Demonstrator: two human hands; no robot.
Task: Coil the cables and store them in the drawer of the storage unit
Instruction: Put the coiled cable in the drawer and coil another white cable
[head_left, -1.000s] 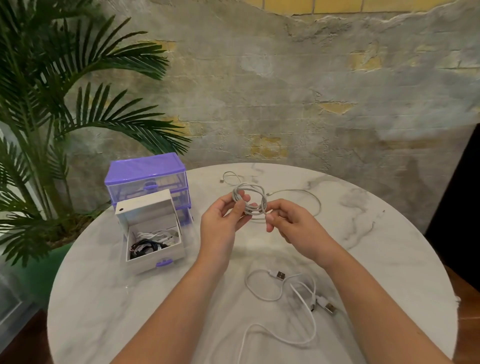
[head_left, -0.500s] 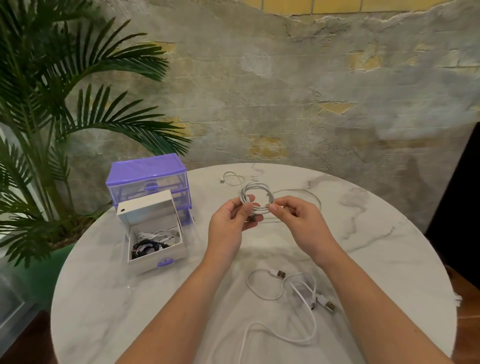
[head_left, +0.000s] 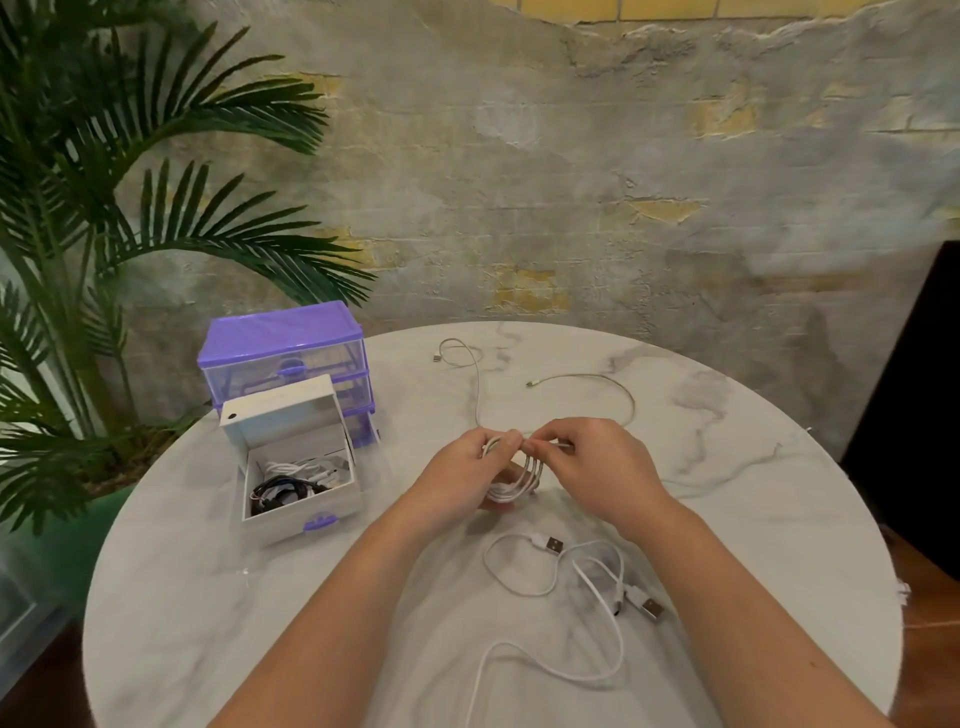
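Head view: low in the frame, loose white cables (head_left: 566, 592) lie uncoiled on the table (head_left: 208, 597). At the middle, left hand (head_left: 462, 480) and right hand (head_left: 597, 462) pinch a half-wound coil (head_left: 519, 480). At middle left, the open drawer (head_left: 298, 480) has some cables inside

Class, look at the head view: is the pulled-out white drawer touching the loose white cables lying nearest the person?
Apart. The head view shows bare marble tabletop between the white drawer and the loose white cables.
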